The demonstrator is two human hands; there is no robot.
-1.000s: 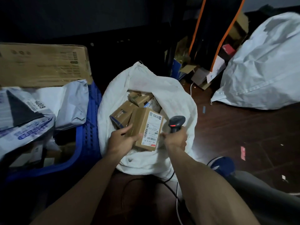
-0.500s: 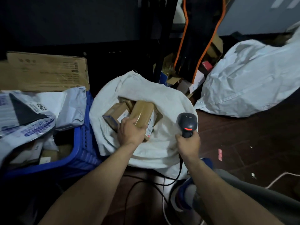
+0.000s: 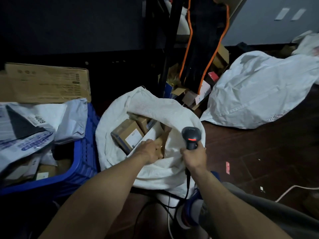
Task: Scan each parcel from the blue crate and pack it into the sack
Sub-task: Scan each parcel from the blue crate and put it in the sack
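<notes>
Landmark: the open white sack (image 3: 155, 171) on the floor straight ahead of you; every place below is told from it.
Your left hand (image 3: 149, 151): down inside the sack's mouth, fingers curled over a brown cardboard parcel (image 3: 161, 141) at the near side of the opening. You have hold of its edge; how tightly, you cannot tell.
That parcel: tilted on edge inside the sack, leaning against the inner right wall.
Your right hand (image 3: 195, 156): at the sack's right rim, fist wrapped fully round the handle of the black scanner (image 3: 191, 136).
Scanner: upright above the rim, head facing away from you, a red light showing on its back; its cable (image 3: 187, 182) drops down the sack's near side.
Other parcels in the sack: a labelled box (image 3: 127, 134) just left of your left hand, more boxes behind it.
Blue crate (image 3: 82, 163): touching the sack's left side, holding grey mailer bags (image 3: 32, 128) and small boxes.
Large carton (image 3: 46, 83): behind the crate, left of the sack.
Second white sack (image 3: 255, 94): lying to the right and farther back, well apart.
</notes>
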